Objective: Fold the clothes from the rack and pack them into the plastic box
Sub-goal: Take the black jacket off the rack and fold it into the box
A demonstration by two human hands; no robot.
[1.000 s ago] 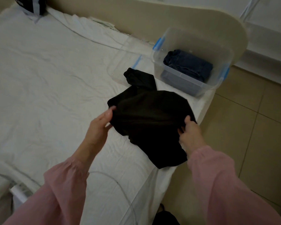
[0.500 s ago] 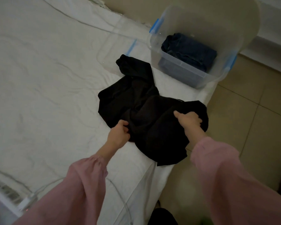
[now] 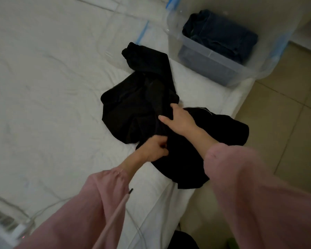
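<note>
A black garment [image 3: 133,108] lies crumpled on the white bed [image 3: 48,97] near its right edge, part of it hanging over the side. My left hand [image 3: 153,148] grips a fold of the cloth at the near edge. My right hand [image 3: 180,119] lies across the middle of the garment, thumb out and fingers curled into the fabric. Behind, at the bed's far right corner, stands a clear plastic box [image 3: 210,69] with blue clips, holding folded dark blue clothes [image 3: 221,35].
The box's clear lid [image 3: 133,31] lies flat on the bed left of the box. A white cable [image 3: 43,209] runs across the near bed toward a white device [image 3: 5,223] at bottom left. Tiled floor [image 3: 285,108] lies to the right.
The garment was lowered from being held spread out and now lies bunched on the bed. Both hands have come together over its near middle; the right hand moved left.
</note>
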